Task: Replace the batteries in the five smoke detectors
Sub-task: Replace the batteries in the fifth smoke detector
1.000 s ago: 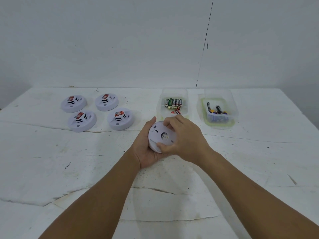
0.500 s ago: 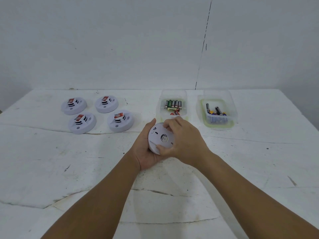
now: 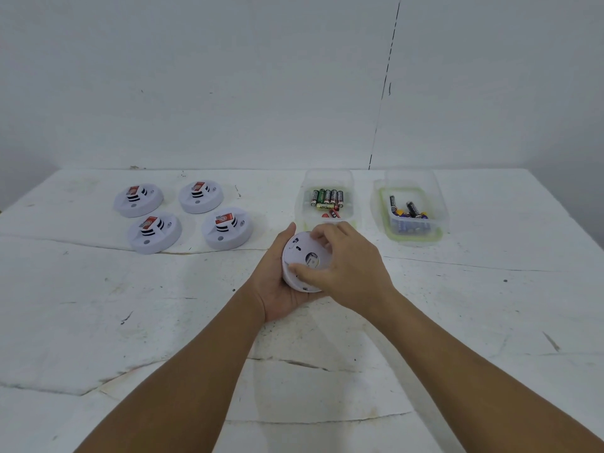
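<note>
White plastic is being turned up at frame centre: a detector (image 3: 302, 260), back side showing, is being cradled from below by the left hand (image 3: 277, 289), probably so its cover can be twisted off. Its rim is being pinched between thumb and fingertips of the right hand (image 3: 346, 269). Four other detectors (image 3: 183, 215) are lying face up at upper left.

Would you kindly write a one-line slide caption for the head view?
Both hands grip a back-up smoke detector above the table; four more and two battery tubs wait behind.
</note>
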The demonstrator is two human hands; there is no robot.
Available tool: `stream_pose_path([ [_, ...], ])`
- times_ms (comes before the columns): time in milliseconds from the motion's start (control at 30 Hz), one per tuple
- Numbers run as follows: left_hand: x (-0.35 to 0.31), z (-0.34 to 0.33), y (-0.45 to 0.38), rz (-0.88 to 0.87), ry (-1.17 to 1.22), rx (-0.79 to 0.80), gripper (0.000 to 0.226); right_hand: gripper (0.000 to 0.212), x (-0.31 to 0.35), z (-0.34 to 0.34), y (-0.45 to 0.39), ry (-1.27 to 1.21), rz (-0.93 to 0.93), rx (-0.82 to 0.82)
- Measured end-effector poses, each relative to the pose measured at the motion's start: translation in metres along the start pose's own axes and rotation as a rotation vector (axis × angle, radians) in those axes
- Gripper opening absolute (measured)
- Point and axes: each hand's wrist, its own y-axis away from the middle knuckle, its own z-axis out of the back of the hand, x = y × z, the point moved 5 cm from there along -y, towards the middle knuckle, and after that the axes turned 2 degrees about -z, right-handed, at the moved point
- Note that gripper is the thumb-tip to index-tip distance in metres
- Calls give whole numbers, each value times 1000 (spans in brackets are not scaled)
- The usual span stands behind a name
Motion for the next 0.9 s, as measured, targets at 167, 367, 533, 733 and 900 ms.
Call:
stream_pose_path([
  [167,0,3,0,-16,-15,-26,57,68,2,-2,-2,24,66,54],
  [367,-1,3,0,-19,-29,-27,57,62,0,-1,-4,27,52,73],
  [533,-1,0,0,-8,-11,8,61,60,0,-2,1,34,7,-10],
  [733,0,4,-1,-28,-25,-13,57,63,-1,-3,-5,64,86,83],
  [900,0,3,1,-23,-17,-10,57,65,-3,-2,-2,23,75,59],
])
